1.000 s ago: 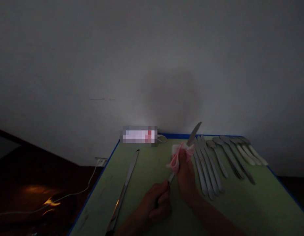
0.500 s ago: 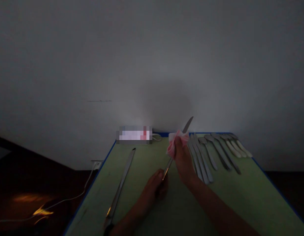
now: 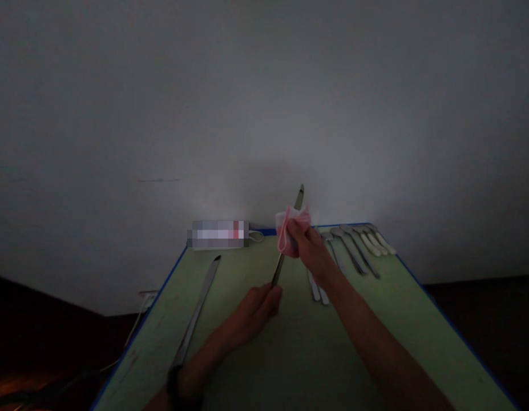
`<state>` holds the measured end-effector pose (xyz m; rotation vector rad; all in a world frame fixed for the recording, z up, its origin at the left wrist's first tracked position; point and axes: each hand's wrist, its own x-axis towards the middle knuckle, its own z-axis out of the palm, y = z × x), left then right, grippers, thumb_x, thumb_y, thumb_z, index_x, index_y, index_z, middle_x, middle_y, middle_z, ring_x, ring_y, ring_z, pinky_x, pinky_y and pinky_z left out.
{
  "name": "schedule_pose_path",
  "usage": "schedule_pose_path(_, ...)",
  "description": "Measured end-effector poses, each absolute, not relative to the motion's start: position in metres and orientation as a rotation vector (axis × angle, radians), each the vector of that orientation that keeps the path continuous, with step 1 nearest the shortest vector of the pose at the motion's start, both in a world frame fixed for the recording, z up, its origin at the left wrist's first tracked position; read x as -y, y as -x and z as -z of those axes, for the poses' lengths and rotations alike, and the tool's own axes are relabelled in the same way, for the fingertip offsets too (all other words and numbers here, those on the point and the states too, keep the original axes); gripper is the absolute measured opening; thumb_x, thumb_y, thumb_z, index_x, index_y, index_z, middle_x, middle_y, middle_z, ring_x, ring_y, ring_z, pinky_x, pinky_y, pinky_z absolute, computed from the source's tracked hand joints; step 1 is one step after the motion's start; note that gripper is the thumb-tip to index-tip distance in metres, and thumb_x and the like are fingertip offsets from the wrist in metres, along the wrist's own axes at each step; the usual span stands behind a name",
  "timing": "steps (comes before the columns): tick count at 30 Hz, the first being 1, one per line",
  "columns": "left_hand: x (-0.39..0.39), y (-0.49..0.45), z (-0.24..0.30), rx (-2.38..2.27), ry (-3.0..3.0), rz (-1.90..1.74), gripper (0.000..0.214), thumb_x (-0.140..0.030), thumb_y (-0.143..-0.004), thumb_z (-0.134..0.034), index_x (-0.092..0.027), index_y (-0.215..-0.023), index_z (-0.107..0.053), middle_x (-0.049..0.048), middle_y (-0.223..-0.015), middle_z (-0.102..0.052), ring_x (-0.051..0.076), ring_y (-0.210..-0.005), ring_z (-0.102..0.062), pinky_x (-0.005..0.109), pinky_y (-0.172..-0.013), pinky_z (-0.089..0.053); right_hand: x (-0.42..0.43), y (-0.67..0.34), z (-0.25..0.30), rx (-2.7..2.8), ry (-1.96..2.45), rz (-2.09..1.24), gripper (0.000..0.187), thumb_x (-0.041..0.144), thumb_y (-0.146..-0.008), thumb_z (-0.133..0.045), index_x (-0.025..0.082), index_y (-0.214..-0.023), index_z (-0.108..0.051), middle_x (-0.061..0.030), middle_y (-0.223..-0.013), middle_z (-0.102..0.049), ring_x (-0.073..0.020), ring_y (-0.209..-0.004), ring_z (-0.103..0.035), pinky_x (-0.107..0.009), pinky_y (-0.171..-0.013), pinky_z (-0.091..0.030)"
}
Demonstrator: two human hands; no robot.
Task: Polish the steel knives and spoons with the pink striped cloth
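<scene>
A table knife (image 3: 299, 197) points up and away over the table, its tip standing out beyond a pink and white cloth (image 3: 285, 237). My left hand (image 3: 259, 311) is closed around the knife's handle end. Wrapped about the blade, the cloth is pinched in my right hand (image 3: 313, 251), thumb on top. The part of the blade under the cloth is hidden. Another knife (image 3: 200, 305) lies on the table to the left, partly behind my left wrist. Several knives (image 3: 318, 291) lie just right of the held one, partly covered by my right hand.
Spoons and forks (image 3: 354, 251) and several white-handled pieces (image 3: 375, 242) lie in a row at the table's right. A blurred-out box (image 3: 219, 235) with a looped cord (image 3: 256, 236) sits at the back edge, against the wall (image 3: 264, 114). The green table (image 3: 230, 377) has a blue rim.
The view has shifted, and the table sits further left. The held knife has turned more upright, its tip now left of before. Both hands keep their grip on the knife and cloth.
</scene>
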<state>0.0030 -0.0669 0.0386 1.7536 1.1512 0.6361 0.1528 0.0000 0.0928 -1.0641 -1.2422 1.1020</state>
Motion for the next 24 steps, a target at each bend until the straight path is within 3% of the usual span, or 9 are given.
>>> schedule_pose_path(6,0.039,0.002,-0.102,-1.169,-1.969,-0.089,0.039,-0.046,-0.091,-0.034,-0.017,-0.073,-0.053,0.0005,-0.062,-0.060,0.013,-0.055,-0.052,0.024,-0.053,-0.037,-0.005,-0.164,-0.108,1.046,0.954,-1.140,0.039,0.052,-0.073,-0.059,0.020,-0.095,-0.064,-0.0003,-0.092,-0.067,-0.0145,-0.086,-0.059,-0.027,-0.083,-0.040)
schedule_pose_path(9,0.039,0.010,-0.120,-1.212,-2.031,-0.107,0.036,-0.045,-0.092,-0.032,-0.018,-0.085,-0.054,0.0009,-0.067,-0.063,0.014,-0.060,-0.056,0.024,-0.056,-0.040,-0.008,-0.167,-0.107,0.959,0.894,-1.186,0.037,0.051,-0.073,-0.059,0.019,-0.090,-0.065,-0.0005,-0.088,-0.067,-0.0149,-0.084,-0.060,-0.027,-0.082,-0.041)
schedule_pose_path(15,0.053,0.021,-0.129,-1.068,-2.055,-0.170,0.042,-0.046,-0.095,-0.028,-0.018,-0.090,-0.058,0.0012,-0.074,-0.064,0.014,-0.068,-0.059,0.026,-0.065,-0.044,-0.019,-0.173,-0.096,0.837,0.777,-1.254,0.030,0.048,-0.074,-0.060,0.022,-0.088,-0.065,0.0016,-0.083,-0.068,-0.0139,-0.077,-0.060,-0.026,-0.074,-0.044)
schedule_pose_path(24,0.054,0.031,-0.134,-0.867,-1.909,-0.126,0.032,-0.040,-0.093,-0.041,-0.019,-0.112,-0.056,0.0036,-0.086,-0.067,0.015,-0.079,-0.062,0.026,-0.069,-0.047,-0.010,-0.168,-0.100,0.816,0.656,-1.407,0.023,0.043,-0.075,-0.061,0.021,-0.081,-0.065,0.0031,-0.076,-0.067,-0.0120,-0.069,-0.059,-0.026,-0.070,-0.045)
